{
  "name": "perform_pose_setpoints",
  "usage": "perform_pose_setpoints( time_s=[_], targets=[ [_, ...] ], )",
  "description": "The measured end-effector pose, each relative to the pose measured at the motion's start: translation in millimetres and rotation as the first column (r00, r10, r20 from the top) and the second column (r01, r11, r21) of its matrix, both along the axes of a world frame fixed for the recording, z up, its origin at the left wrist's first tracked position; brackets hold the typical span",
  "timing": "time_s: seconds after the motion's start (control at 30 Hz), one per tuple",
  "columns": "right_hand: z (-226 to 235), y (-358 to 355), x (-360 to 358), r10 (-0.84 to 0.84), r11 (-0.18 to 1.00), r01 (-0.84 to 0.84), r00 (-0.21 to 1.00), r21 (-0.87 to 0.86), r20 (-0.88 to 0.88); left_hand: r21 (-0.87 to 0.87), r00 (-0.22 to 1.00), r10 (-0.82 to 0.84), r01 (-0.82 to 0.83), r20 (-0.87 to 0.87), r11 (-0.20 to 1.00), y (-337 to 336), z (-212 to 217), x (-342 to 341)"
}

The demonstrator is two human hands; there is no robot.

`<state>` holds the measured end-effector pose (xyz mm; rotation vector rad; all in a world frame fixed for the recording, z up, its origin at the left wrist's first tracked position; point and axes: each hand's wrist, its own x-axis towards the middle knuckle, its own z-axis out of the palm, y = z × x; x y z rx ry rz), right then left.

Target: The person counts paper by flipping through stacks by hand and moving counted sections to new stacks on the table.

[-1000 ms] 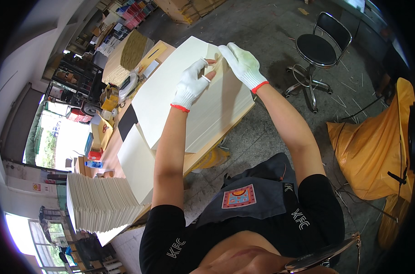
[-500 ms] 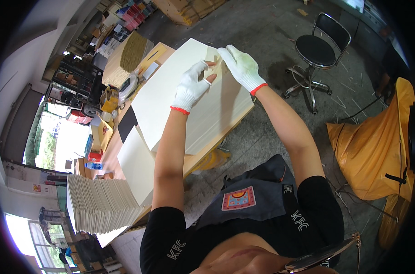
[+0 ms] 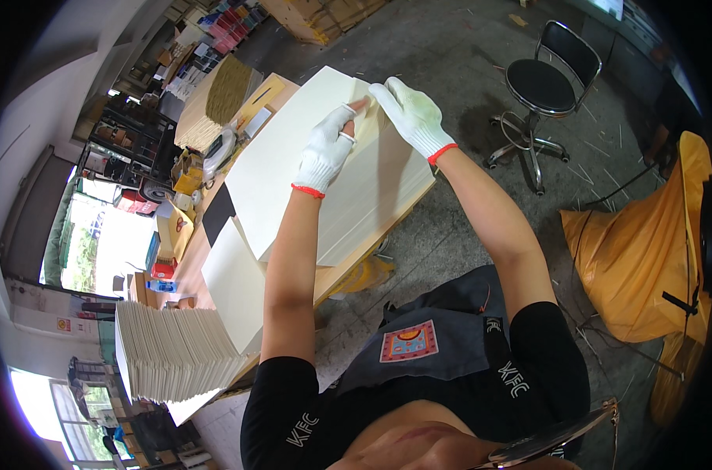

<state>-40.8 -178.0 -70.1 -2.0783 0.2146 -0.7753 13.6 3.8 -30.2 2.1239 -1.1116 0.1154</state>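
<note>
A tall stack of large white paper sheets (image 3: pixel 277 168) lies on the wooden table in front of me. My left hand (image 3: pixel 327 149), in a white knit glove with bare thumb and index tips, rests over the stack's right edge. Its index finger points at the far right corner, the thumb is bent beside it, and no sheet shows clearly between them. My right hand (image 3: pixel 410 113), in a white glove with a red cuff, is held flat against the corner, fingers stretched together. The left fingertips almost meet it. Sheet edges near the corner look slightly fanned.
Nearer on the left stand a thick stack of greyish sheets (image 3: pixel 180 348) and a loose white sheet (image 3: pixel 234 282). Along the table's far side lie a black sheet (image 3: pixel 219 213) and a yellow box (image 3: pixel 187 171). A black swivel chair (image 3: pixel 540 86) and orange sacking (image 3: pixel 630 251) are to the right.
My left thumb and index finger have drawn back slightly from the sheet edges, the thumb bending in. My right hand has shifted slightly left at the corner.
</note>
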Motion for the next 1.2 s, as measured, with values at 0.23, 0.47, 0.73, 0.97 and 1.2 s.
perform_pose_setpoints(
  time_s=[0.23,0.47,0.73,0.97,1.2],
  targets=[
    [-5,-2,2,-0.007,1.0,0.008,1.0,-0.025,0.014,0.133,0.982,0.088,-0.066,-0.165,0.989,-3,7,-4],
    [-3,-3,1,-0.003,1.0,0.003,1.0,0.015,-0.014,0.104,0.961,0.086,-0.061,-0.264,0.993,-5,12,-10],
    [-5,-2,2,0.001,1.0,-0.001,1.0,0.012,-0.008,0.08,0.996,0.021,-0.014,-0.085,0.997,0,3,1],
    [-8,-3,4,-0.009,1.0,0.009,1.0,-0.001,-0.008,0.14,0.99,0.07,-0.053,-0.119,0.989,-5,11,-10],
    [-3,0,1,-0.001,1.0,0.001,1.0,0.001,0.003,0.022,0.989,0.054,-0.051,-0.138,0.998,-2,3,-5]
  ],
)
